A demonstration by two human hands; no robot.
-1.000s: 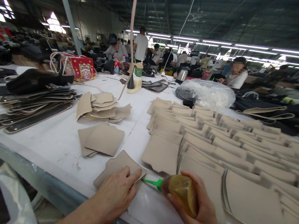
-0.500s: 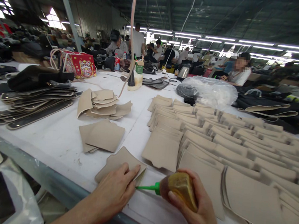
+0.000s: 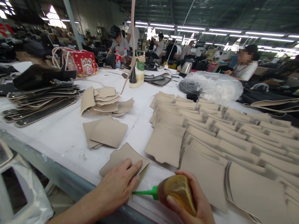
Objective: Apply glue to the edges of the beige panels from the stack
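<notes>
My left hand [image 3: 120, 182] holds a beige leather-like panel [image 3: 120, 157] at the front edge of the table. Its fingers lie over the top, and the thumb side is at the panel's lifted right edge. Part of the panel is hidden beneath the hand. In my right hand [image 3: 196, 202] is a squeeze bottle [image 3: 177, 192] of amber liquid, fingers wrapped round it and tilted on its side. The bottle's thin green nozzle [image 3: 143, 192] points left, its tip close to the panel's edge by my left fingers.
Similar panels lie in a small pile [image 3: 107, 131] and a looser heap [image 3: 108, 100]; overlapping rows [image 3: 165, 142] fill the right side. Dark strips [image 3: 43, 102] are stacked at left. A plastic bag [image 3: 213, 86], kettle [image 3: 186, 67] and red gift bag [image 3: 82, 63] stand farther back, with people beyond.
The nozzle tip has moved a little toward me along the panel's edge. My view has shifted slightly. Both hands keep their hold.
</notes>
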